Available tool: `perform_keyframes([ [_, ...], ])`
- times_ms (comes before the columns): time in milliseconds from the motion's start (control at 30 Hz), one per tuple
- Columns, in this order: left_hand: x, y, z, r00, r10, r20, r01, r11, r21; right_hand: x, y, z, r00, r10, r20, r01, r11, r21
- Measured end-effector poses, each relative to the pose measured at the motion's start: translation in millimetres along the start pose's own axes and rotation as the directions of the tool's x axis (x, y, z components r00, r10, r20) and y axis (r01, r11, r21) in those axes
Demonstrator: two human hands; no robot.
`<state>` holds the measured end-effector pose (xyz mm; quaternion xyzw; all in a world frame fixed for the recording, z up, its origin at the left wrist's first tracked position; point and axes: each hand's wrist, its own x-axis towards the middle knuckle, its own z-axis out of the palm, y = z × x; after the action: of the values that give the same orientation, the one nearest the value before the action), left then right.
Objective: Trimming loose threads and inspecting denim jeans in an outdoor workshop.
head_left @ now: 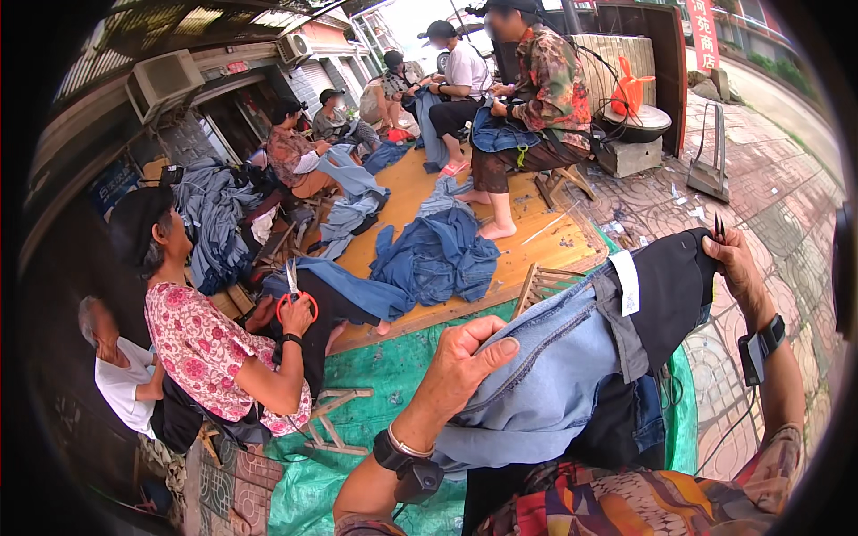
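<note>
A pair of light blue jeans [545, 375], with its pale inner side and a seam showing, is stretched between my hands over my lap. My left hand [465, 366] pinches its edge between thumb and fingers. At the other end, my right hand [735, 261] grips the black cloth part [666, 290] of the jeans. Dark pointed tips, like those of thread snips [719, 227], stick up from my right hand; the rest of them is hidden. A white label [626, 281] hangs on the jeans beside a grey strip of cloth.
At left a seated person holds red-handled scissors [295, 299]. Several other people sit around a wooden board [375, 259] with a pile of blue jeans [438, 255] on it. Green sheeting [357, 429] covers the ground, with a small wooden stool [335, 415] on it.
</note>
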<state>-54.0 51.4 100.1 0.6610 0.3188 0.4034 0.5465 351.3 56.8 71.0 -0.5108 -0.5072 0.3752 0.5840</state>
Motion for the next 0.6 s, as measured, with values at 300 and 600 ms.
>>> perform_keyframes([
  [300, 1.1, 0.1, 2.2, 1.0, -0.004, -0.017, 0.003, 1.0, -0.031, 2.5, -0.4, 0.2, 1.0, -0.01, -0.002, 0.01, 1.0, 0.003],
  [600, 1.4, -2.0, 3.3, 1.0, -0.01, -0.005, 0.009, 0.998, -0.064, -1.4, -2.1, 0.4, 1.0, -0.002, 0.001, 0.002, 1.0, 0.0],
])
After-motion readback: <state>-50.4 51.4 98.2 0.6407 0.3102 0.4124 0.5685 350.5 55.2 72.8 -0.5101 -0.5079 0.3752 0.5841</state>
